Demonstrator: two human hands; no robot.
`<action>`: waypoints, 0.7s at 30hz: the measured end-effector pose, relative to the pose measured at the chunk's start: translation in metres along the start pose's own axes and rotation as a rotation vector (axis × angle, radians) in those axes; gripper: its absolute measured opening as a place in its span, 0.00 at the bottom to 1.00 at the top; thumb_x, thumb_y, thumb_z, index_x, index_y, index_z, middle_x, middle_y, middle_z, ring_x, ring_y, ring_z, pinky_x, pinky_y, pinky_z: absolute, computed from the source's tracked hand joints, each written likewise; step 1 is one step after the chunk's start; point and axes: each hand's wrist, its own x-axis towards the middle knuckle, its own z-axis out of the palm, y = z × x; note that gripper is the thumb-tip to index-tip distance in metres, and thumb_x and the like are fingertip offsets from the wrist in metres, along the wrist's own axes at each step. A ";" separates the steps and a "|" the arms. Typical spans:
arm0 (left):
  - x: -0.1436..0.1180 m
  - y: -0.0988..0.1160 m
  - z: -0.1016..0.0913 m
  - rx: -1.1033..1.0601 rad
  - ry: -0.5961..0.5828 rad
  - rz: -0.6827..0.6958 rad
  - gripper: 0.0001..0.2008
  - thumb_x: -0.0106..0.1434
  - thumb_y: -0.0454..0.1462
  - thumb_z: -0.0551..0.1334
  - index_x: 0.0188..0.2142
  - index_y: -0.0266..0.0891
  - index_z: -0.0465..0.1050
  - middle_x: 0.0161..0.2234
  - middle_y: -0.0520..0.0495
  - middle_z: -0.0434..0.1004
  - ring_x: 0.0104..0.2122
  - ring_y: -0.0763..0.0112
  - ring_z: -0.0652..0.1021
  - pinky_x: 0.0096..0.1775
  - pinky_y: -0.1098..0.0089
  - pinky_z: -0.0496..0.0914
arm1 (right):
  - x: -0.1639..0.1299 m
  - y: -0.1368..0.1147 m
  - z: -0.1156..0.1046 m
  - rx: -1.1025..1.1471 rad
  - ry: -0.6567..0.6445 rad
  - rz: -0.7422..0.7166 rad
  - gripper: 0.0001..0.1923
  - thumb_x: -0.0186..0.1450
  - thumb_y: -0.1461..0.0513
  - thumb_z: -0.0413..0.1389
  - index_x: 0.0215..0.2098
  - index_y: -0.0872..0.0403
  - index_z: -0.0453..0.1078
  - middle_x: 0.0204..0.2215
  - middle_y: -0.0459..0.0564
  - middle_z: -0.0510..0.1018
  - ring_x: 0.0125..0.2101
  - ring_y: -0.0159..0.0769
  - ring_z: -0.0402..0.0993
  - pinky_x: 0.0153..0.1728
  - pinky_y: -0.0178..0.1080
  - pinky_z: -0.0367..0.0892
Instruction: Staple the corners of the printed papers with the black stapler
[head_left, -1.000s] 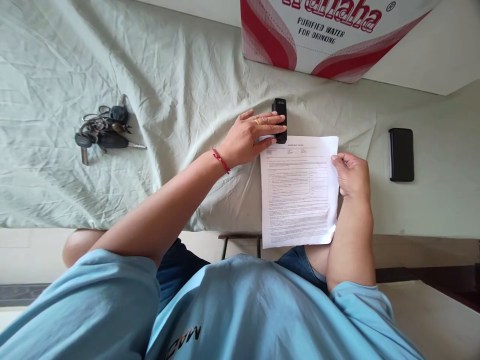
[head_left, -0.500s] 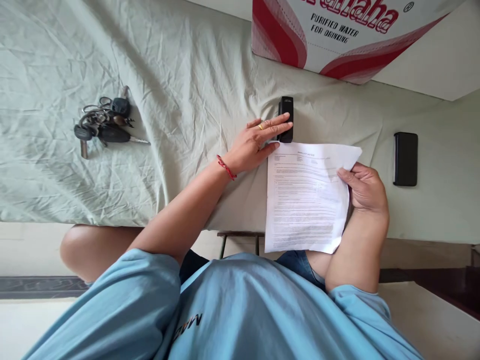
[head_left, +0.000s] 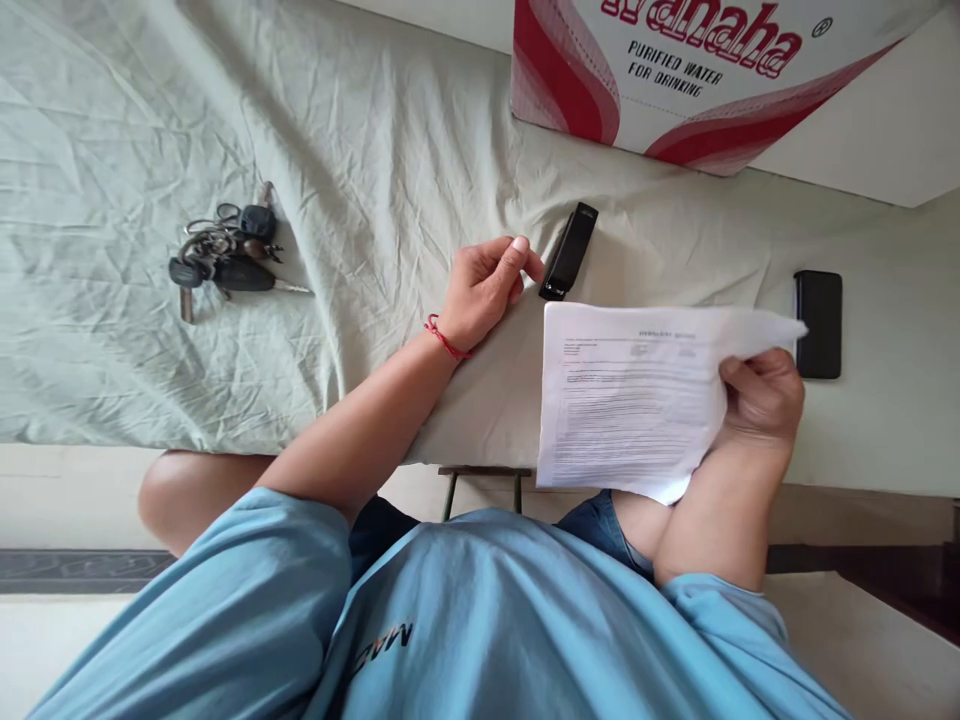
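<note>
My right hand [head_left: 759, 400] grips the right edge of a printed sheet of paper [head_left: 630, 400] and holds it lifted above the cloth-covered table [head_left: 360, 150]. My left hand [head_left: 484, 285] rests on the cloth with its fingers curled and nothing in it. A small black stapler [head_left: 568, 252] lies tilted on the cloth just right of that hand's fingertips, not touched.
A bunch of keys [head_left: 225, 262] lies on the cloth to the left. A black phone [head_left: 819, 322] lies at the right, partly behind the paper's corner. A red and white water carton [head_left: 675, 70] stands at the back. The table's near edge runs above my knees.
My left hand came off the stapler and curled back; the stapler now lies tilted. My right hand lifted the paper off the table and drew it to the right.
</note>
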 end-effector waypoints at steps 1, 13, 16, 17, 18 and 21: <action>-0.002 0.001 0.001 -0.019 -0.025 -0.015 0.46 0.80 0.79 0.49 0.37 0.46 0.84 0.29 0.44 0.82 0.30 0.65 0.78 0.35 0.59 0.72 | 0.003 0.002 0.009 0.001 -0.047 0.016 0.26 0.42 0.45 0.90 0.30 0.46 0.89 0.32 0.55 0.94 0.31 0.55 0.92 0.41 0.58 0.92; -0.006 -0.007 0.008 -0.055 -0.179 0.016 0.39 0.66 0.77 0.74 0.32 0.48 0.69 0.26 0.50 0.69 0.32 0.62 0.75 0.33 0.58 0.67 | 0.029 0.030 0.034 -0.045 -0.122 -0.024 0.32 0.55 0.36 0.85 0.43 0.45 0.86 0.45 0.51 0.95 0.58 0.57 0.93 0.63 0.62 0.89; -0.004 -0.013 0.010 -0.053 -0.084 0.015 0.42 0.65 0.81 0.72 0.34 0.48 0.66 0.30 0.48 0.71 0.36 0.59 0.78 0.35 0.57 0.70 | 0.031 0.037 0.035 -0.073 -0.139 -0.036 0.34 0.53 0.38 0.87 0.46 0.46 0.85 0.47 0.51 0.94 0.58 0.53 0.92 0.66 0.60 0.87; -0.004 -0.013 0.011 -0.046 -0.064 0.012 0.43 0.66 0.82 0.69 0.34 0.48 0.66 0.30 0.48 0.70 0.36 0.60 0.77 0.35 0.57 0.70 | 0.032 0.039 0.035 -0.083 -0.126 -0.052 0.34 0.52 0.39 0.88 0.46 0.46 0.85 0.47 0.50 0.94 0.57 0.52 0.91 0.66 0.59 0.87; -0.004 -0.012 0.012 -0.035 -0.057 0.009 0.43 0.67 0.83 0.67 0.34 0.48 0.65 0.30 0.48 0.68 0.36 0.60 0.76 0.36 0.57 0.69 | 0.032 0.041 0.035 -0.093 -0.098 -0.079 0.35 0.52 0.40 0.88 0.46 0.46 0.85 0.46 0.50 0.93 0.55 0.51 0.91 0.65 0.57 0.87; -0.005 -0.006 0.014 -0.003 -0.068 0.011 0.44 0.71 0.84 0.58 0.33 0.48 0.66 0.30 0.47 0.67 0.38 0.59 0.76 0.36 0.58 0.70 | 0.035 0.042 0.032 -0.176 0.041 -0.197 0.30 0.57 0.39 0.85 0.43 0.48 0.84 0.42 0.48 0.90 0.48 0.47 0.88 0.58 0.54 0.86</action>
